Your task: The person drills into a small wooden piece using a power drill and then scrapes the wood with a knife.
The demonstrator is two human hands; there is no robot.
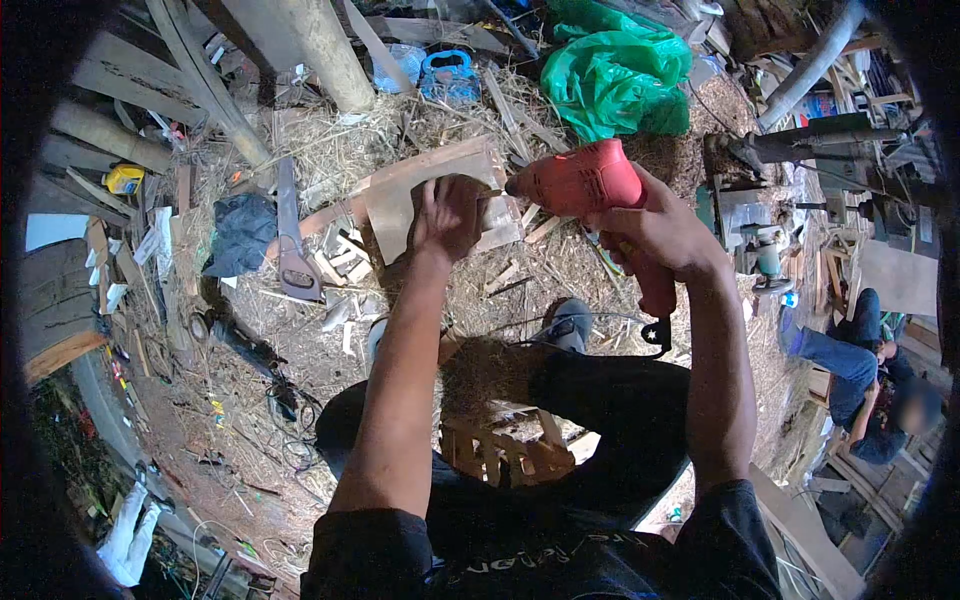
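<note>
My right hand (665, 225) is wrapped round the grip of a red power drill (580, 182). The drill lies level, its nose pointing left toward my left hand (452, 215). That hand is closed, its fingers curled at the drill's tip over a flat wooden board (392, 215). What those fingers hold, if anything, is hidden; a small pale piece of wood shows beside them, and I cannot tell whether it is gripped. From here I cannot make out whether the drill's tip touches anything.
Left of the board lies a handsaw (290, 235), beside a dark crumpled bag (240, 235). A green plastic bag (620, 80) sits beyond the drill. Wood scraps and shavings cover the ground. Metal machinery (745, 200) stands at the right, and another person (865, 375) sits below it.
</note>
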